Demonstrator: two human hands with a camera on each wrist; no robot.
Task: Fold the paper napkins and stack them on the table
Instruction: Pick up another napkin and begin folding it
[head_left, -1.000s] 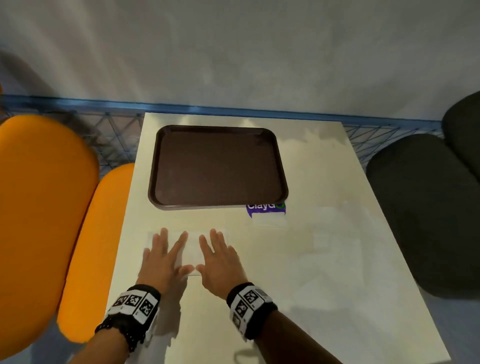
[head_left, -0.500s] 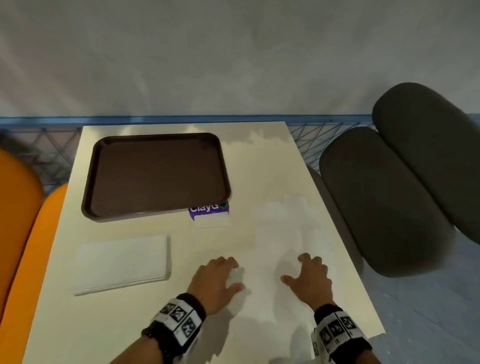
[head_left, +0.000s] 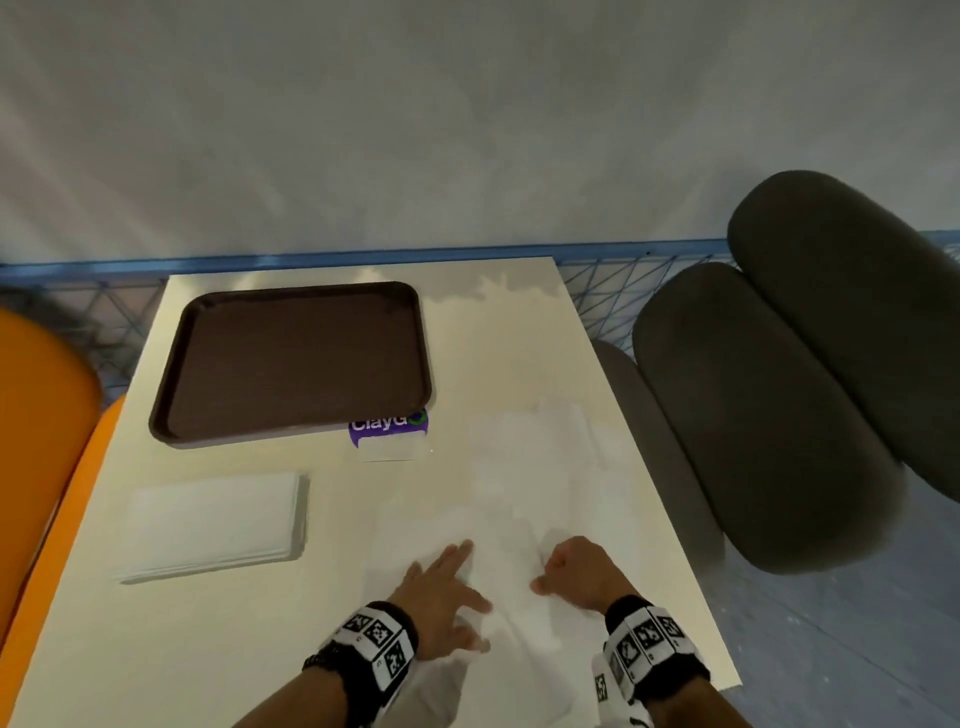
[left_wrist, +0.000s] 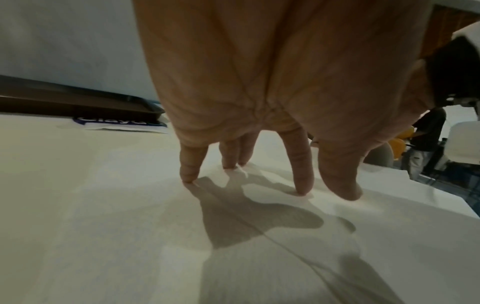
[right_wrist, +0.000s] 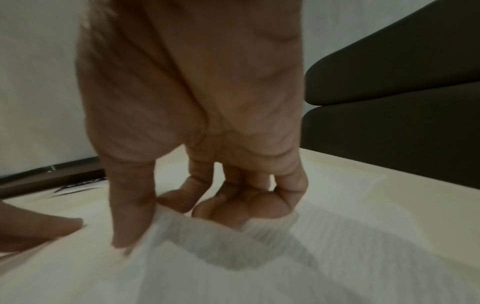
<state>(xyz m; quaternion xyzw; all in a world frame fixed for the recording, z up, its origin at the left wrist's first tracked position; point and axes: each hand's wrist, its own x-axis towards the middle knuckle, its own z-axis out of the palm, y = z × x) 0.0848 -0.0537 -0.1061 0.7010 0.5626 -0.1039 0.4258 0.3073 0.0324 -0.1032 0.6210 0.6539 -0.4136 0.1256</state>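
Observation:
A stack of folded white napkins lies on the left half of the table. A large unfolded napkin is spread over the right half. My left hand rests on this sheet with straight, spread fingers, and the fingertips press the paper flat. My right hand sits just to the right of it with its fingers curled. In the right wrist view the thumb and curled fingers pinch a raised edge of the napkin.
An empty brown tray sits at the table's far left, with a purple ClayGo card at its near right corner. Orange chairs flank the left side of the pale table, and dark grey chairs flank the right.
Both hands left the folded stack and moved right onto the unfolded napkin. The right hand's fingers have curled and pinched the sheet's edge; the left hand stays flat.

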